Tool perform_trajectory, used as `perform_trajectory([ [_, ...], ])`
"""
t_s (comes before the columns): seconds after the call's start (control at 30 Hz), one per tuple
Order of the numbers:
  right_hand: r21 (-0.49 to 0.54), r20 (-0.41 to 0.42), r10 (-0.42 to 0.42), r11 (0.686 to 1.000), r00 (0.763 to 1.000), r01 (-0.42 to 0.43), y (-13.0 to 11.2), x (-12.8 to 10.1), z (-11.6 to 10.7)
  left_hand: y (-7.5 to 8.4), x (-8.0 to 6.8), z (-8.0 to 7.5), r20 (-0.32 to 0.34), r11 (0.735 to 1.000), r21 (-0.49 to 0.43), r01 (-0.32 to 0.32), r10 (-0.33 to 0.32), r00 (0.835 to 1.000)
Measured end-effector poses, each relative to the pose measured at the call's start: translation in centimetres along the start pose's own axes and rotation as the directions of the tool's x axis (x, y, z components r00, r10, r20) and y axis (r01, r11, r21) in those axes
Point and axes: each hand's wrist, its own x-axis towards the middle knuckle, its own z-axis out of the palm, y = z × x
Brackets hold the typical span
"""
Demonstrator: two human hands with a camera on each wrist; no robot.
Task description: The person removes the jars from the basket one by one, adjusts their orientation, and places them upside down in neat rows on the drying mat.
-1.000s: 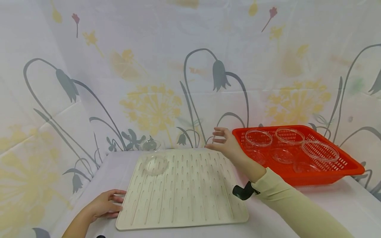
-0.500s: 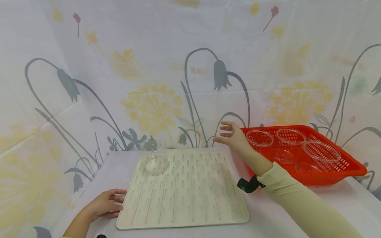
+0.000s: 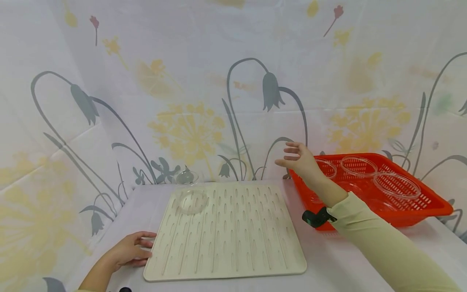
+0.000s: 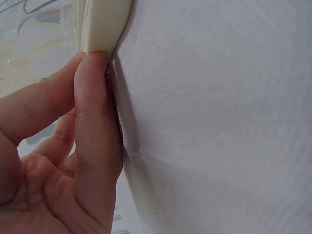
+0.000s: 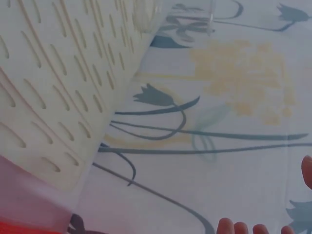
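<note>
While the left hand (image 3: 125, 252) rested on the desk (image 3: 328, 267) with its fingers (image 4: 92, 122) loosely bent against the near-left edge of the cream drying mat (image 3: 226, 231), the right hand (image 3: 300, 161) hovered empty with fingers spread over the near corner of the red basket (image 3: 416, 211). Clear dishes (image 3: 395, 184) sat inside the basket, partly hidden by the forearm. Another clear dish (image 3: 190, 201) lay on the mat's far-left corner, with what seemed a second one (image 3: 187, 177) behind it.

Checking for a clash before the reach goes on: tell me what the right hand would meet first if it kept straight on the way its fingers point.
The right hand is open and empty, fingers pointing left and away. Nothing stands in that line; it would probably meet the flowered backdrop cloth first, though depth is unclear.
</note>
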Motion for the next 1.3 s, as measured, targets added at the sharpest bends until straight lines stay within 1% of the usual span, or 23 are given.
perform_trajectory([
  [0.17,-0.008,-0.013,-0.009,1.000,1.000,0.009,0.2,0.2,-1.2,0.0,-0.1,-0.1,0.013,1.000,-0.004,-0.010,0.010,1.000],
  [0.33,-0.020,-0.039,0.008,1.000,0.999,-0.009,0.5,0.4,-2.2,0.0,-0.1,-0.1,0.019,1.000,-0.004,-0.016,0.016,1.000],
  [0.63,-0.023,-0.052,0.033,0.999,0.998,-0.035,1.5,0.8,-4.1,-0.3,0.2,-0.1,0.011,1.000,-0.002,-0.011,0.011,1.000],
  [0.8,0.008,-0.057,0.039,0.999,0.998,-0.039,2.0,1.2,-5.4,-0.4,0.2,0.0,-0.001,1.000,0.001,-0.012,0.012,1.000],
  [1.03,-0.039,-0.079,0.053,0.998,0.996,-0.056,2.7,1.4,-7.2,-0.2,0.2,0.0,-0.005,1.000,-0.004,-0.008,0.008,1.000],
  [1.13,-0.043,-0.086,0.059,0.997,0.995,-0.063,3.2,1.6,-7.8,-0.2,0.1,0.0,-0.002,1.000,-0.001,-0.006,0.006,1.000],
  [1.3,-0.045,-0.105,0.065,0.997,0.992,-0.070,3.7,1.8,-8.6,-0.1,0.1,0.0,-0.017,1.000,0.002,0.003,-0.003,1.000],
])
